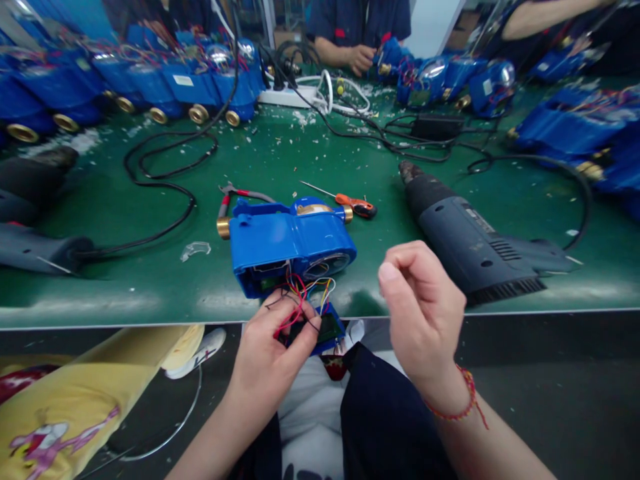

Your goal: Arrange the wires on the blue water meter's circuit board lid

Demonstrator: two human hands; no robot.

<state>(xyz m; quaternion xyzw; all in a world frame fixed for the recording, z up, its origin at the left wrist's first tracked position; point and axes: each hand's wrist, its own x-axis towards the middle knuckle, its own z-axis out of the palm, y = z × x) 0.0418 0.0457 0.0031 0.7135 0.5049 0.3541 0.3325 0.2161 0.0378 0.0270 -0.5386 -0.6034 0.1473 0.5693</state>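
Fingers: left hand [265,360] pinches a bundle of thin wires [299,292] between thumb and fingertips; right hand [425,313] is curled into a fist, thumb against the index finger, its inside hidden from view.
Stickers: a white label [183,81] marks one blue case in the row at back left, its print too small to read; a plate [479,218] on the heat gun [465,240] at right is equally illegible.
Printed cloth: a pink cartoon figure [65,437] decorates yellow clothing [95,380] at lower left.
Open case: blue case [273,237] lies on the green table [300,153] near its front edge, wires spilling from its open compartment.
Small cover: blue cover [331,345], carrying a dark green circuit board [330,327], sits beside the left thumb, just past the table edge.
Direction: the case's long axis runs left to right, a brass fitting at each end, right end slightly farther away; its opening faces the person.
Behind it: pliers [255,195] and an orange-handled screwdriver [353,203], tip pointing left and away.
Across the table: a co-worker's hand [361,60] touches another blue unit [393,57].
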